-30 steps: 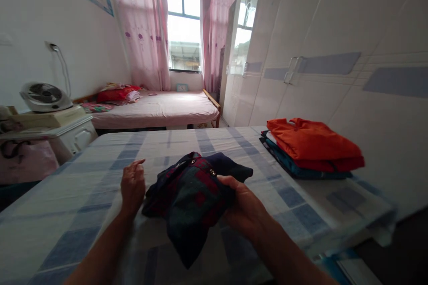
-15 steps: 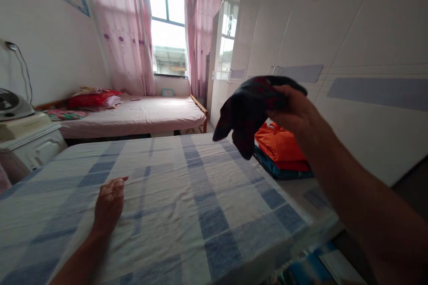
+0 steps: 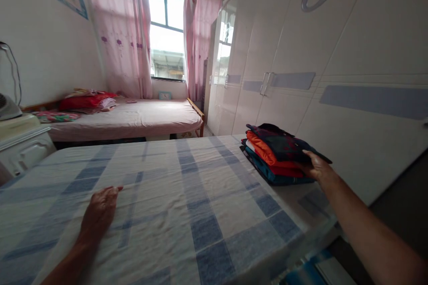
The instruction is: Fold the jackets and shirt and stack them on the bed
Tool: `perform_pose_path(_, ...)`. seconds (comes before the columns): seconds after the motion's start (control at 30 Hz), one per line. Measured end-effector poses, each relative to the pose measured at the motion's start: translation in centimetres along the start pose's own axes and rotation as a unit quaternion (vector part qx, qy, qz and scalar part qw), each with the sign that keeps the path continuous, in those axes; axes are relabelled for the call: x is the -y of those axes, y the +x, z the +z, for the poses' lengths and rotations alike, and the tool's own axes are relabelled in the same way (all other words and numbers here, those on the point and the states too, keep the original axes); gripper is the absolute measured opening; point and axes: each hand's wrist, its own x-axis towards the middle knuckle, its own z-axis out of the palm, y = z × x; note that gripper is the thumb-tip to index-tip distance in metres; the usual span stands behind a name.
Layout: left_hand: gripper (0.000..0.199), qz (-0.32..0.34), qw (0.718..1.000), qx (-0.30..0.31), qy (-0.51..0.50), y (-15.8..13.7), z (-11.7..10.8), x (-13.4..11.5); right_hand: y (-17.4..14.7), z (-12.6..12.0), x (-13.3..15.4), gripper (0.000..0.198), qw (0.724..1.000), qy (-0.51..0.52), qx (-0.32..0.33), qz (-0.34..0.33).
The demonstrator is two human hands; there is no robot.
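Observation:
A dark plaid folded shirt (image 3: 274, 140) with some red in its pattern lies on top of a stack of folded clothes. Beneath it are an orange garment (image 3: 262, 147), a red one and dark teal clothes (image 3: 267, 171). My right hand (image 3: 314, 167) grips the shirt's near right edge, thumb above and the other fingers partly hidden at the side of the stack. On the left, my left hand (image 3: 100, 207) is over the blue-and-white checked bedsheet (image 3: 157, 213). Its fingers are loosely extended and hold nothing.
The stack sits by the bed's right edge, beside a white wardrobe (image 3: 294, 53). Another bed (image 3: 150, 116) with red bedding (image 3: 87, 101) stands under the window. At left is a white cabinet (image 3: 26, 147) with a fan (image 3: 6, 107) on it. Blue items (image 3: 310, 269) lie below the right edge.
My right hand has lowered the dark shirt from the air onto the orange garment, and it now lies flat there. My left hand has barely moved. The view has shifted slightly right.

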Motion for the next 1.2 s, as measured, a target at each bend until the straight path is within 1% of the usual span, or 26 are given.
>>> perform_pose_path(0.07,0.04,0.002,1.0,0.008,0.008,0.0,-0.1,-0.1,0.7,-1.4,-1.3,0.011,1.0,0.001,-0.007,0.022)
perform_pose_path(0.13,0.041,0.007,1.0,0.023,0.016,0.0,-0.3,-0.2,0.5,-2.3,-2.7,0.008,0.999,0.003,-0.03,0.017)
perform_pose_path(0.2,0.045,0.01,0.999,0.041,0.025,0.1,-0.4,-0.2,-1.1,-2.7,-4.7,0.005,0.999,0.002,-0.036,0.007)
perform_pose_path(0.23,0.046,0.009,0.998,0.05,0.029,0.1,-0.5,-0.2,-2.3,-2.7,-5.9,0.005,1.0,0.0,-0.023,0.006)
perform_pose_path(0.3,0.047,0.004,0.997,0.061,0.04,0.2,-0.5,-0.2,-5.2,-2.2,-8.3,0.01,0.999,-0.008,0.037,0.022)
perform_pose_path(0.33,0.047,0.001,0.997,0.064,0.045,0.2,-0.5,-0.3,-6.8,-1.6,-9.4,0.014,0.996,-0.016,0.084,0.035)
perform_pose_path(0.37,0.047,-0.001,0.997,0.066,0.051,0.2,-0.6,-0.3,-8.2,-0.8,-10.3,0.016,0.988,-0.036,0.145,0.042)
perform_pose_path(0.4,0.045,0.0,0.996,0.068,0.056,0.1,-0.6,-0.4,-9.5,0.2,-11.2,0.019,0.971,-0.081,0.221,0.027)
perform_pose_path(0.43,0.044,0.001,0.996,0.07,0.061,0.1,-0.6,-0.5,-10.6,1.3,-11.9,0.021,0.943,-0.143,0.301,-0.006)
perform_pose_path(0.47,0.043,0.004,0.995,0.071,0.066,0.1,-0.6,-0.6,-11.4,2.6,-12.6,0.022,0.903,-0.209,0.371,-0.051)
perform_pose_path(0.5,0.042,0.005,0.995,0.071,0.072,0.1,-0.6,-0.7,-12.0,4.0,-13.3,0.024,0.859,-0.27,0.424,-0.1)
perform_pose_path(0.53,0.042,0.007,0.994,0.071,0.078,0.1,-0.6,-0.9,-12.5,5.3,-13.9,0.024,0.82,-0.315,0.455,-0.144)
perform_pose_path(0.57,0.043,0.008,0.994,0.072,0.085,0.1,-0.7,-1.1,-12.7,6.6,-14.7,0.024,0.796,-0.341,0.467,-0.175)
perform_pose_path(0.6,0.044,0.009,0.993,0.072,0.094,0.0,-0.7,-1.2,-12.9,7.8,-15.5,0.022,0.784,-0.354,0.47,-0.196)
perform_pose_path(0.67,0.049,0.011,0.991,0.071,0.114,-0.2,-0.7,-1.7,-13.0,9.7,-17.2,0.022,0.768,-0.371,0.469,-0.229)
perform_pose_path(0.73,0.053,0.016,0.988,0.068,0.138,-0.5,-0.5,-2.0,-13.1,10.7,-18.9,0.024,0.752,-0.39,0.464,-0.261)
perform_pose_path(0.8,0.053,0.026,0.984,0.069,0.162,-0.9,-0.3,-2.4,-13.1,11.1,-20.3,0.024,0.738,-0.404,0.46,-0.284)
perform_pose_path(0.9,0.046,0.042,0.977,0.086,0.192,-1.3,0.3,-2.6,-12.9,10.8,-21.4,0.023,0.719,-0.415,0.467,-0.306)
perform_pose_path(1.07,0.037,0.04,0.968,0.109,0.222,-1.5,0.6,-2.7,-12.2,10.6,-21.7,0.022,0.684,-0.442,0.467,-0.345)
perform_pose_path(1.2,0.033,0.042,0.964,0.119,0.233,-1.6,0.4,-2.9,-12.0,10.7,-21.7,0.021,0.674,-0.458,0.459,-0.355)
